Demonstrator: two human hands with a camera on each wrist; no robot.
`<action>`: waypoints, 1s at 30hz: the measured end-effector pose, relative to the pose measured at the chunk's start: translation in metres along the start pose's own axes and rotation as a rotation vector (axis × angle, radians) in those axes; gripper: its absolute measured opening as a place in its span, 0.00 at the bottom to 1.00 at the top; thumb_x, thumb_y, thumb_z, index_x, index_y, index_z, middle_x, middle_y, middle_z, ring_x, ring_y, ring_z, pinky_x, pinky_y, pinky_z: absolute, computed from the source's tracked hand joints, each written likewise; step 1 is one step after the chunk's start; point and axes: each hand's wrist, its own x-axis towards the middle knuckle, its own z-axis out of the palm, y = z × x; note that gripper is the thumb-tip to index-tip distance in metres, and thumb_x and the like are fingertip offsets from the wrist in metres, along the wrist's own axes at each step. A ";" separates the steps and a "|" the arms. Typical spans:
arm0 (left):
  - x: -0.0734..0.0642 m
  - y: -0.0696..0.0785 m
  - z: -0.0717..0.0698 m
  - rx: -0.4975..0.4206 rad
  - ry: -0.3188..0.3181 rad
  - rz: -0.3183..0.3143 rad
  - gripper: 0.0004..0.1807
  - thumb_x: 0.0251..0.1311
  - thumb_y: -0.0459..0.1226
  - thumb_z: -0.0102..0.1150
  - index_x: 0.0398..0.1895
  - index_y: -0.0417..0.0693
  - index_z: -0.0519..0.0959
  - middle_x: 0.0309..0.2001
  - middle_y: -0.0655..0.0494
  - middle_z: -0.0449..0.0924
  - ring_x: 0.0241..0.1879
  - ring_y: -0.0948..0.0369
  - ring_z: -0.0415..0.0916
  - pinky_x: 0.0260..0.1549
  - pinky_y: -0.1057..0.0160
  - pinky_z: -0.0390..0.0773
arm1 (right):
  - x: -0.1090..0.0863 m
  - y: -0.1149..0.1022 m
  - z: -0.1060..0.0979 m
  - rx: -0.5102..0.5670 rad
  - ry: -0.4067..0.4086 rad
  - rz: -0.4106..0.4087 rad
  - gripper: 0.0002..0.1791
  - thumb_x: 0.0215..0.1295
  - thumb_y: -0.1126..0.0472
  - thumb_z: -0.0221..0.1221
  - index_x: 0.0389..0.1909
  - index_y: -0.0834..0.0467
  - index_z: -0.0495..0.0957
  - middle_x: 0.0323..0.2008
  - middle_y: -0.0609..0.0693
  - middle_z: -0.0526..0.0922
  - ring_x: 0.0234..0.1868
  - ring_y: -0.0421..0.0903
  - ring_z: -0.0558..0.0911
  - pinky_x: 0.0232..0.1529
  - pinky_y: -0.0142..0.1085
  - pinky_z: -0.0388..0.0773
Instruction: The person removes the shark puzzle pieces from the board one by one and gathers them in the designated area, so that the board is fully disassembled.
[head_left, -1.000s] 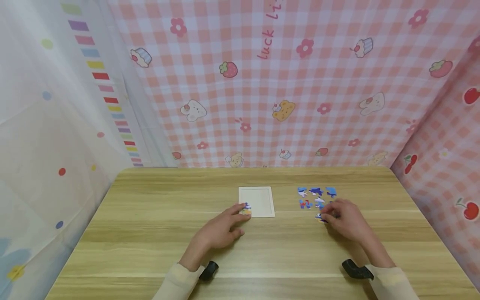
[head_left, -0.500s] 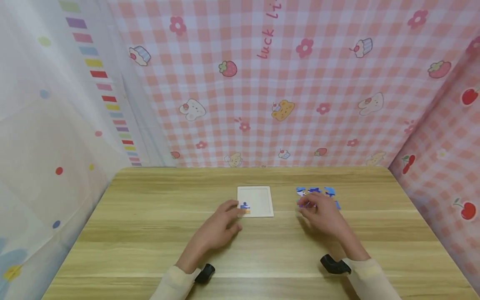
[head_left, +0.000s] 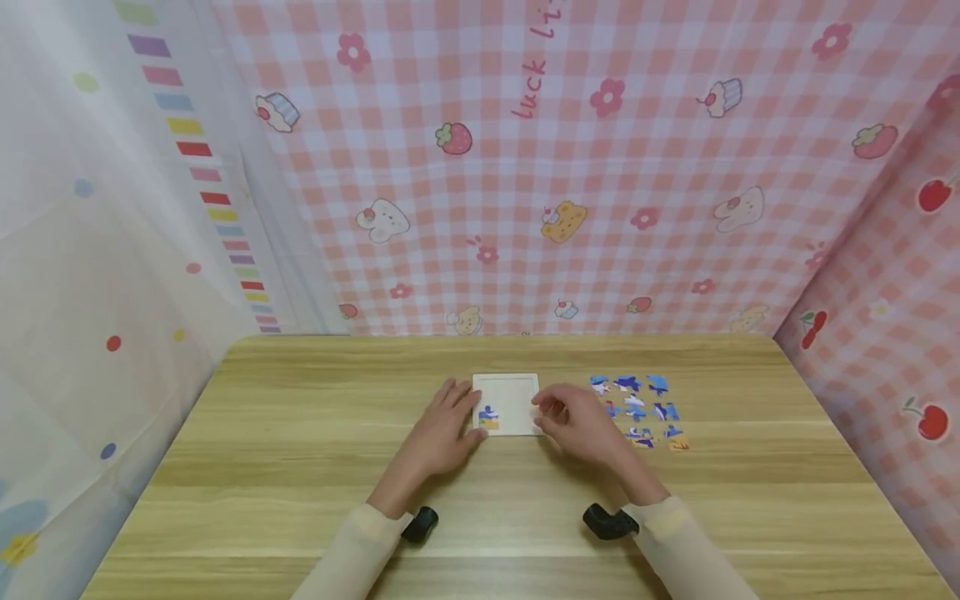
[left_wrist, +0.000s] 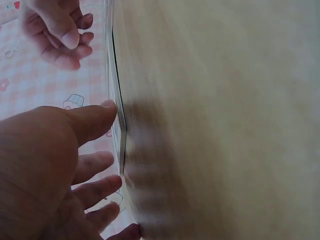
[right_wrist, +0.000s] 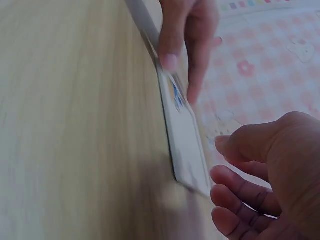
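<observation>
A square white puzzle tray (head_left: 513, 404) lies on the table in front of me. One puzzle piece (head_left: 489, 418), blue and white with an orange-yellow base, sits in its lower left corner. My left hand (head_left: 441, 429) rests at the tray's left side, thumb by the near corner and fingers along the edge. My right hand (head_left: 581, 422) is at the tray's right edge, its fingers loosely bent. The right wrist view shows nothing between that thumb and those fingers. Several loose puzzle pieces (head_left: 666, 411) lie in rows to the right, some partly behind the right hand.
The wooden table (head_left: 337, 483) spreads out around the tray. A pink checked cloth (head_left: 480, 167) hangs behind its far edge, with more cloth at both sides. Each wrist carries a black camera (head_left: 611, 522).
My right hand has moved left from the loose pieces to the tray's right edge. My left fingers have come off the piece in the tray and shifted to the left edge.
</observation>
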 end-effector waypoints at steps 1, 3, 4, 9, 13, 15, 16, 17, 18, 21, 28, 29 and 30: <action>0.001 0.000 0.000 0.010 -0.005 -0.003 0.34 0.72 0.45 0.59 0.75 0.38 0.66 0.79 0.40 0.59 0.81 0.40 0.48 0.80 0.44 0.51 | 0.002 -0.002 0.004 0.008 -0.004 -0.002 0.10 0.65 0.64 0.67 0.46 0.59 0.84 0.35 0.47 0.83 0.36 0.41 0.78 0.37 0.31 0.77; 0.001 0.001 -0.001 0.022 -0.010 -0.011 0.33 0.72 0.45 0.59 0.75 0.39 0.67 0.78 0.40 0.60 0.81 0.41 0.50 0.80 0.44 0.53 | 0.007 -0.006 0.010 0.034 -0.004 -0.008 0.10 0.64 0.65 0.67 0.46 0.60 0.84 0.34 0.48 0.83 0.35 0.41 0.78 0.37 0.30 0.77; 0.002 0.002 -0.002 0.026 -0.015 -0.018 0.33 0.73 0.45 0.58 0.75 0.39 0.67 0.79 0.41 0.60 0.80 0.42 0.51 0.80 0.44 0.53 | 0.009 -0.009 0.013 0.042 -0.005 -0.006 0.10 0.64 0.65 0.67 0.46 0.60 0.84 0.34 0.48 0.83 0.35 0.41 0.77 0.37 0.30 0.77; 0.002 0.003 -0.004 0.026 -0.017 -0.028 0.32 0.72 0.45 0.60 0.73 0.39 0.69 0.78 0.41 0.61 0.79 0.42 0.54 0.78 0.44 0.57 | 0.020 -0.016 0.030 0.055 -0.019 0.002 0.10 0.64 0.64 0.68 0.46 0.60 0.84 0.36 0.49 0.84 0.37 0.40 0.79 0.40 0.32 0.79; 0.002 0.004 -0.005 0.027 -0.013 -0.021 0.32 0.71 0.45 0.61 0.72 0.38 0.70 0.77 0.41 0.63 0.79 0.41 0.56 0.77 0.43 0.59 | 0.025 -0.018 0.043 0.033 0.001 0.010 0.11 0.63 0.61 0.69 0.44 0.59 0.85 0.37 0.49 0.85 0.38 0.41 0.80 0.44 0.35 0.80; 0.003 0.003 -0.004 0.036 -0.010 -0.013 0.32 0.71 0.45 0.61 0.72 0.37 0.71 0.77 0.41 0.64 0.78 0.41 0.57 0.77 0.43 0.60 | 0.026 -0.018 0.050 0.003 0.021 0.011 0.11 0.61 0.60 0.70 0.43 0.58 0.86 0.36 0.49 0.84 0.38 0.41 0.79 0.44 0.36 0.79; 0.003 0.003 -0.004 0.041 -0.009 -0.010 0.32 0.71 0.45 0.61 0.72 0.37 0.71 0.77 0.41 0.64 0.78 0.42 0.57 0.77 0.43 0.60 | 0.027 -0.018 0.052 -0.010 0.031 0.012 0.11 0.61 0.59 0.71 0.42 0.58 0.86 0.36 0.48 0.84 0.37 0.41 0.78 0.43 0.36 0.78; 0.003 0.003 -0.003 0.047 -0.007 -0.005 0.32 0.71 0.45 0.61 0.72 0.37 0.71 0.76 0.40 0.64 0.78 0.42 0.58 0.77 0.44 0.61 | 0.027 -0.018 0.053 -0.023 0.035 0.015 0.11 0.60 0.58 0.71 0.42 0.57 0.86 0.35 0.48 0.83 0.37 0.41 0.77 0.43 0.36 0.77; 0.003 0.003 -0.003 0.055 -0.005 0.001 0.32 0.71 0.45 0.61 0.71 0.37 0.71 0.76 0.40 0.64 0.78 0.42 0.59 0.77 0.44 0.61 | 0.027 -0.018 0.055 -0.039 0.040 0.014 0.10 0.60 0.58 0.71 0.41 0.56 0.87 0.34 0.48 0.82 0.36 0.41 0.76 0.42 0.36 0.76; 0.004 0.003 -0.003 0.073 -0.010 0.011 0.32 0.71 0.45 0.61 0.72 0.37 0.70 0.76 0.40 0.64 0.77 0.42 0.59 0.77 0.44 0.61 | 0.026 -0.020 0.057 -0.065 0.047 0.019 0.09 0.59 0.57 0.72 0.39 0.55 0.87 0.33 0.47 0.79 0.35 0.41 0.73 0.40 0.35 0.72; 0.004 0.003 -0.002 0.098 -0.004 0.014 0.32 0.71 0.46 0.61 0.72 0.37 0.70 0.75 0.40 0.65 0.76 0.42 0.61 0.76 0.45 0.63 | 0.025 -0.024 0.058 -0.038 0.072 0.023 0.07 0.59 0.60 0.71 0.37 0.55 0.85 0.33 0.47 0.81 0.36 0.41 0.74 0.41 0.36 0.72; 0.004 0.003 -0.002 0.099 -0.003 0.012 0.32 0.71 0.46 0.61 0.72 0.37 0.70 0.75 0.40 0.65 0.76 0.42 0.61 0.76 0.45 0.63 | 0.025 -0.024 0.058 -0.022 0.074 0.031 0.07 0.60 0.61 0.71 0.37 0.55 0.84 0.33 0.47 0.82 0.36 0.41 0.74 0.41 0.35 0.72; 0.003 0.003 -0.002 0.099 -0.003 0.010 0.32 0.71 0.46 0.61 0.72 0.37 0.70 0.75 0.40 0.65 0.76 0.42 0.61 0.76 0.45 0.63 | 0.025 -0.025 0.058 -0.003 0.076 0.040 0.06 0.60 0.61 0.71 0.36 0.54 0.84 0.33 0.46 0.83 0.36 0.40 0.75 0.41 0.34 0.73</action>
